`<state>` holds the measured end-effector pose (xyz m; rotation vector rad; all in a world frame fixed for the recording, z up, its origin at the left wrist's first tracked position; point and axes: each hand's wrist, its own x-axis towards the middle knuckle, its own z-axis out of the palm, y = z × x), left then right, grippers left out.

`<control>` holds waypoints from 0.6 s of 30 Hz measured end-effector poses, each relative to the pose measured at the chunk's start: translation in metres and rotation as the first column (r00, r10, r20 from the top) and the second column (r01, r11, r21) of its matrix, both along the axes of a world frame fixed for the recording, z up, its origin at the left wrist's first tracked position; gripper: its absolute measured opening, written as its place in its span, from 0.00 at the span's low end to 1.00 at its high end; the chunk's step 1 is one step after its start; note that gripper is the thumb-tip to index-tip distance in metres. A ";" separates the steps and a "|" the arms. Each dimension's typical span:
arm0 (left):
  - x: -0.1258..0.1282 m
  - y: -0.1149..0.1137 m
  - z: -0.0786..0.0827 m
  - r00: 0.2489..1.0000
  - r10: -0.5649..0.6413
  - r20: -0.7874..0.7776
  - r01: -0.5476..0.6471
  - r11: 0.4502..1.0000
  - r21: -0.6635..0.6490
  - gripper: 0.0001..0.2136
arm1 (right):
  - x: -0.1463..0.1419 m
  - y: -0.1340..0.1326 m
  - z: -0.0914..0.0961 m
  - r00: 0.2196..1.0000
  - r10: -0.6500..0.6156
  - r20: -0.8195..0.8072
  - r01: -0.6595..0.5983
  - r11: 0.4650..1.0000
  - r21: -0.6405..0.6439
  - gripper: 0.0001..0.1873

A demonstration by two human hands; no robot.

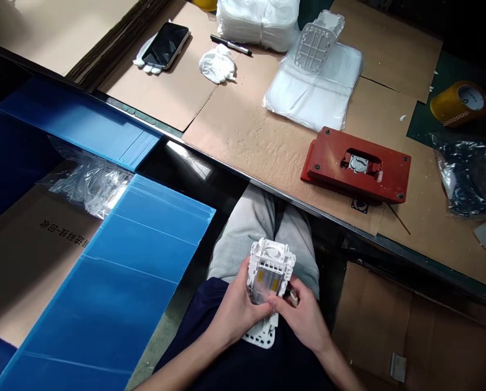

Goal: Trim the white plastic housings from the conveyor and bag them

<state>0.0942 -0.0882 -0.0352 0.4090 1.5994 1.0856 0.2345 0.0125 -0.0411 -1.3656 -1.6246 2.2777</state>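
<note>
Over my lap, a white plastic housing (272,251) is held between both hands, with a clear panel and two yellow strips on the face turned to me. My left hand (239,305) wraps its left edge, thumb lying across the lower front. On the other side my right hand (303,316) is closed round the right edge, its thumb tip close to the left thumb. A small dark and pale piece shows by the right fingers; I cannot tell what it is. The housing's rounded lower end points toward my body, and the fingers behind it are hidden.
On the cardboard-covered table sit a red fixture (336,163), plastic bags (308,103) under a similar white housing (316,46), a phone (166,45), a pen (231,45) and tape (459,103). A blue box (145,239) with bagged parts (94,187) stands at left.
</note>
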 end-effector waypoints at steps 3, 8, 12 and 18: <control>0.001 0.001 0.004 1.000 0.006 -0.002 -0.006 1.000 -0.008 0.41 | 0.001 0.003 0.004 1.000 -0.008 -0.002 0.008 0.998 -0.058 0.27; 0.003 0.004 0.004 0.999 0.016 0.031 -0.016 1.000 -0.001 0.34 | 0.005 -0.004 0.002 1.000 -0.008 0.001 0.008 0.997 0.074 0.24; 0.000 0.005 0.003 0.999 0.037 0.037 -0.037 0.999 -0.014 0.34 | 0.006 -0.007 -0.004 1.000 -0.002 0.005 0.001 0.997 0.081 0.24; -0.013 0.009 0.007 0.964 0.079 0.255 -0.072 0.997 -0.039 0.39 | 0.001 0.009 0.002 0.994 0.067 -0.085 -0.060 0.995 0.080 0.24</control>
